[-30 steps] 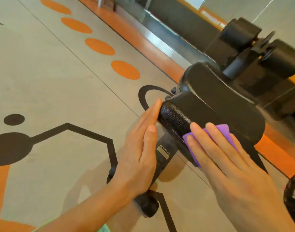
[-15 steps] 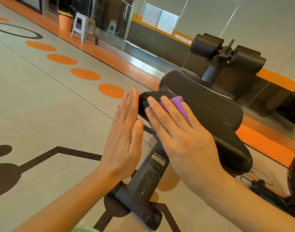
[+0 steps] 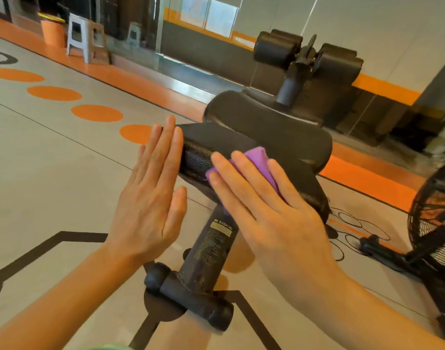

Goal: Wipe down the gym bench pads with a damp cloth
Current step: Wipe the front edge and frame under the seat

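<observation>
Bench pad [image 3: 254,147], black and long, stood at the centre of the view on a dark metal frame [image 3: 211,248] rising from a grey gym floor [image 3: 52,160] marked with orange spots; its near end faced the person. Left hand [image 3: 150,195] lay flat and straight-fingered against the left side of that end, gripping nothing, seemingly bracing it; right hand [image 3: 269,213] lay spread with straight fingers on a small purple cloth [image 3: 256,162], pressing it to the pad's near right edge, palm over most of the cloth, not curled round it. Pad looked padded and pebbled, probably yielding a little yet firmly fixed, so it should bear a firm push; cloth appeared thin, limp and light, likely to bunch or slide on the grainy cover, so flat pressure across its middle seemed the best hold. Two roller pads [image 3: 307,54] stood at the far end; a black fan [image 3: 436,213] sat at the right.
</observation>
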